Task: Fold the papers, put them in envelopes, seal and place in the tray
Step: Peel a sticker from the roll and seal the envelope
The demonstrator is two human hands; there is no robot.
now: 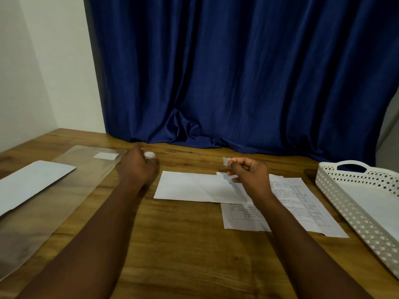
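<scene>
A white envelope (194,187) lies flat mid-table, partly over a printed sheet of paper (295,209). My left hand (136,167) is closed around a small roll of clear tape (149,156), left of the envelope's far corner. My right hand (250,175) hovers over the envelope's right end and pinches a short strip of tape (225,161) between thumb and forefinger. The white perforated tray (336,190) stands at the right edge with a white envelope (375,203) inside. Another white envelope (32,180) rests at the far left.
A clear plastic sleeve (71,184) with a white label lies on the wooden table (183,244) under the left envelope. A blue curtain (237,72) hangs along the table's far edge. White wall stands at the left.
</scene>
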